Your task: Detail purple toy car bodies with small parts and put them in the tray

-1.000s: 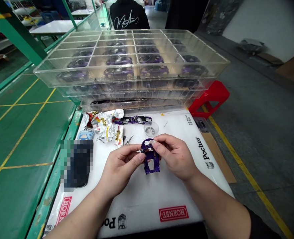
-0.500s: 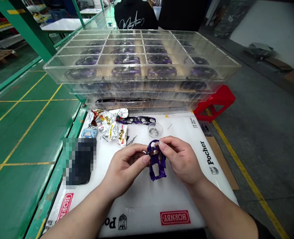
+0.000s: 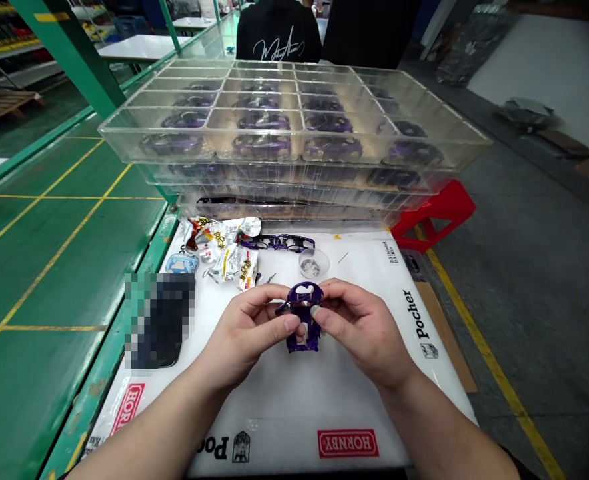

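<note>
A purple model car body shell (image 3: 305, 313) with open window gaps is held up over the white foam-covered table (image 3: 274, 400). My left hand (image 3: 254, 323) pinches its left side between thumb and fingers. On the other side my right hand (image 3: 357, 323) grips it, the thumb lying across the shell's inner edge. Beyond the hands stands a small clear round dish (image 3: 314, 265) with tiny parts in it. More purple car bodies (image 3: 279, 242) lie in a row behind the dish. A thin metal tool (image 3: 269, 277) sits beside the wrappers, partly hidden.
Stacked clear divided trays (image 3: 294, 147) holding purple car bodies fill the table's far side. Foil snack wrappers (image 3: 232, 257), a blue-and-white packet (image 3: 181, 264) and a blurred dark phone (image 3: 162, 323) lie left. A red stool (image 3: 439, 213) is at right. A person in black (image 3: 278, 30) is beyond.
The car body has been tilted in my hands, its far end raised, and shifted slightly left. My right thumb has moved down onto the shell. The view has shifted a little.
</note>
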Available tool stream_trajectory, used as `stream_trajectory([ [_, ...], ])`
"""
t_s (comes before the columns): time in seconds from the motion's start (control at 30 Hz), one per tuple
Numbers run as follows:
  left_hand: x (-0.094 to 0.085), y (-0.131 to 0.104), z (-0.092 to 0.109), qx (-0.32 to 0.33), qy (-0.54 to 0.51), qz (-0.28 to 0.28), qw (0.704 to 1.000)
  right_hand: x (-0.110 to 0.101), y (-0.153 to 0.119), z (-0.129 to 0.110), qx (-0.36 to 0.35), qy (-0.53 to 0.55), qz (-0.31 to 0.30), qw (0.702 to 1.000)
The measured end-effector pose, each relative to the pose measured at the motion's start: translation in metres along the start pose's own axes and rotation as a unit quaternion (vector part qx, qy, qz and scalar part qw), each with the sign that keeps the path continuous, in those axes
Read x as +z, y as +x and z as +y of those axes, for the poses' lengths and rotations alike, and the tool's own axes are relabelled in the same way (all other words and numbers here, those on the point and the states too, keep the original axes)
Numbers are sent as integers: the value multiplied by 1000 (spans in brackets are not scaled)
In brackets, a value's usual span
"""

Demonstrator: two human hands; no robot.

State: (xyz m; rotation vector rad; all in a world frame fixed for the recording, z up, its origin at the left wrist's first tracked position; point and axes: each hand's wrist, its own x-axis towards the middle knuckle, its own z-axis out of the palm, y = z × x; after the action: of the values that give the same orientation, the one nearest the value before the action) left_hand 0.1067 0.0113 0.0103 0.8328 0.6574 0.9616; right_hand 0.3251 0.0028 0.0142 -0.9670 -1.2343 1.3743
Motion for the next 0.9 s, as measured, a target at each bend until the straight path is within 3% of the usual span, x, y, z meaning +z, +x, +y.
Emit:
stream_trajectory([
  [0.37, 0, -2, 1, 29, 4, -2, 1000, -6, 5, 0, -49, -37, -23, 998],
  [0.73, 5, -2, 8, -34, -71, 10, 997, -10, 3, -7, -146, -154, -52, 976],
  [0.9, 6, 1, 7, -74, -96, 46, 992, -21, 10, -9, -139, -170, -37, 975],
])
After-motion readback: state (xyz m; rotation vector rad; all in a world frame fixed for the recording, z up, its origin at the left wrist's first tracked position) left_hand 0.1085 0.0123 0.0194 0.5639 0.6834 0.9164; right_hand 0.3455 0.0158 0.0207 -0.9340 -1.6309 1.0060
